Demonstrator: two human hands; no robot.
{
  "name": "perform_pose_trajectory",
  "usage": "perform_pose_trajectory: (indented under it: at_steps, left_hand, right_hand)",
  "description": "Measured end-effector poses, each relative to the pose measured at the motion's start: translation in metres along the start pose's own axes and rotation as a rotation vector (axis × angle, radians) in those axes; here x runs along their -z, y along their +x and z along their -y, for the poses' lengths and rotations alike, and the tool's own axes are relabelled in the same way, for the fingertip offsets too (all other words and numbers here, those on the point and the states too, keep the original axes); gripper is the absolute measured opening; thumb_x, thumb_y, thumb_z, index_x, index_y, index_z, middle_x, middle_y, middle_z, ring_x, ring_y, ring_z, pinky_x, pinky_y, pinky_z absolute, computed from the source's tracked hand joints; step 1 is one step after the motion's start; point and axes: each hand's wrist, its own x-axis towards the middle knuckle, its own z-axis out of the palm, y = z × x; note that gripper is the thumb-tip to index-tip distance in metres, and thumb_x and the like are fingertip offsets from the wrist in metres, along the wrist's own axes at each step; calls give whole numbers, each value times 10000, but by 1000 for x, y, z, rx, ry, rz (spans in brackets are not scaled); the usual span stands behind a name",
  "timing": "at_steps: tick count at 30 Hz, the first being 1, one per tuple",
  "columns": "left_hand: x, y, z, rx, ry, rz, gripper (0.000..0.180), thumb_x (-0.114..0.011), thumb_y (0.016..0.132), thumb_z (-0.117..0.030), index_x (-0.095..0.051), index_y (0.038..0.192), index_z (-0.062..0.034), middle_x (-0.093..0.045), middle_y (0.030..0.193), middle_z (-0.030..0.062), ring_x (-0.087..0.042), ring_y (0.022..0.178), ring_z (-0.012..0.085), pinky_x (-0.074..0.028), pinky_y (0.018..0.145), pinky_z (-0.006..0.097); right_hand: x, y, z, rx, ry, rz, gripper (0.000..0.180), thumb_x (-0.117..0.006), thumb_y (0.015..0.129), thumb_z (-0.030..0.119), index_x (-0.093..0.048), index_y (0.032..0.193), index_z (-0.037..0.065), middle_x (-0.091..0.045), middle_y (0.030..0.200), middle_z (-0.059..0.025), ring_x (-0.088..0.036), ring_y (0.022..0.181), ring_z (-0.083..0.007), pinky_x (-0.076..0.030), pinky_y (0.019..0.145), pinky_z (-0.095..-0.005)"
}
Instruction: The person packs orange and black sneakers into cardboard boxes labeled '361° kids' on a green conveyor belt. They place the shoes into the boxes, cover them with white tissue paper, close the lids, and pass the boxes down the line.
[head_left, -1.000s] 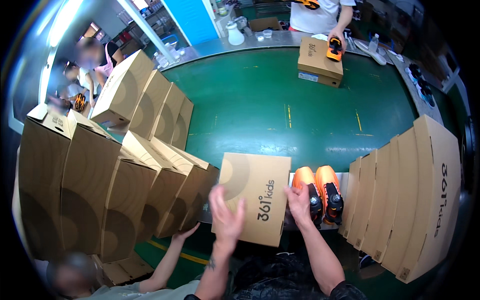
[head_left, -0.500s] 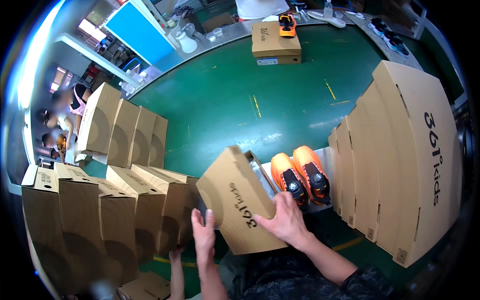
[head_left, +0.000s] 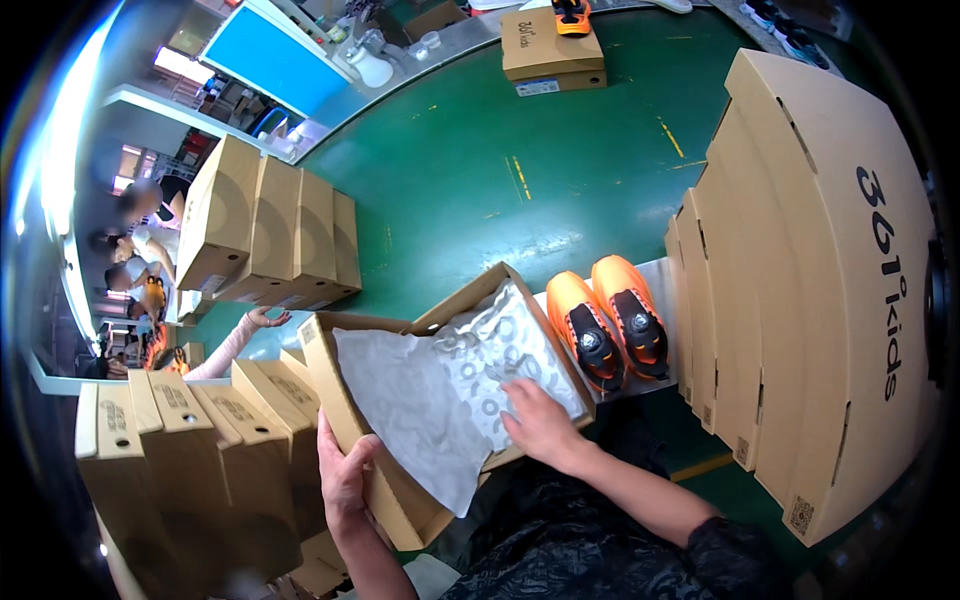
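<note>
Shoebox (head_left: 400, 420) now open — half a second ago it was closed, lid side up, tilted in both hands. Left hand (head_left: 345, 475) grips the raised lid's edge, fingers curled round it. Right hand (head_left: 540, 425) lies open, flat on the printed tissue paper (head_left: 470, 375) inside. Orange shoes (head_left: 608, 322) wait just beside the box — lining ready, box unfilled.

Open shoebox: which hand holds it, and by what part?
Left hand grips the shoebox by its near lid edge; right hand lies flat on the tissue paper inside.
</note>
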Motion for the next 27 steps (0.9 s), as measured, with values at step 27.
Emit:
perform_pose_trajectory:
  at_steps: [27]
  left_hand:
    - [-114, 52, 55, 44, 440, 129, 624, -779, 722, -147, -520, 1275, -22, -564, 1227, 164, -536, 1140, 324, -422, 974, 415]
  right_hand:
    - [67, 12, -21, -77, 634, -231, 344, -619, 850, 218, -610, 1143, 37, -620, 1114, -225, -613, 1036, -358, -495, 874, -431]
